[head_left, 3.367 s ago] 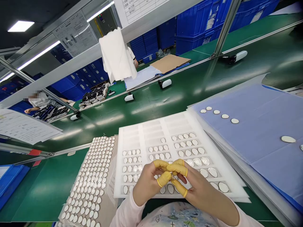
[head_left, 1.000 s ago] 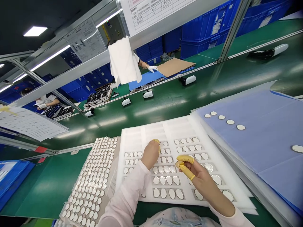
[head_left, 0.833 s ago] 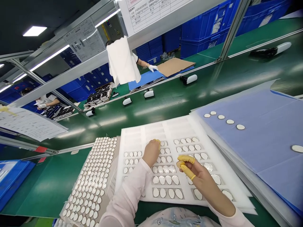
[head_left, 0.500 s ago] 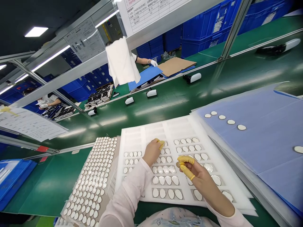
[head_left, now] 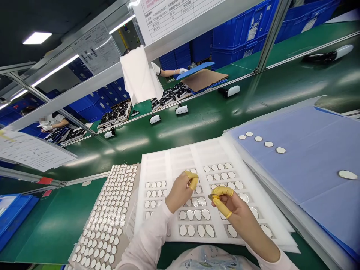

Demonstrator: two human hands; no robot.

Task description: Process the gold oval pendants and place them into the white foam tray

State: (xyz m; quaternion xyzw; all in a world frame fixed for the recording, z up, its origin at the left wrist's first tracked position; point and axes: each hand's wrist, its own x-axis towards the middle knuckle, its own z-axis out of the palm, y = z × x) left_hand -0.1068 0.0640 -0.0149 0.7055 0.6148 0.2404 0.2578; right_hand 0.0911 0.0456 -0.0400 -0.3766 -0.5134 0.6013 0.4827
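Tabletop: green conveyor tabletop (head_left: 168, 150), carrying all items below.
Landmark: white foam tray (head_left: 180, 157), rows of recessed compartments, lying directly before the person.
Left of tray: close-packed sheet of silver discs (head_left: 104, 213), touching the tray edge.
Right of tray: blue plastic sheet (head_left: 303, 168), bearing a loose row of white-faced discs (head_left: 268, 144).
Over tray, right: right hand (head_left: 239, 210), in yellow finger cots (head_left: 223, 191); right grip clamped on a single silver disc (head_left: 213, 197), held by its edge above the filled rows.
Over tray, left: left hand (head_left: 177, 195), fingers curled; cannot tell whether the left grip holds anything.
Risk: an edge-held disc could slip from the smooth cots and strike seated discs, marking their faces.
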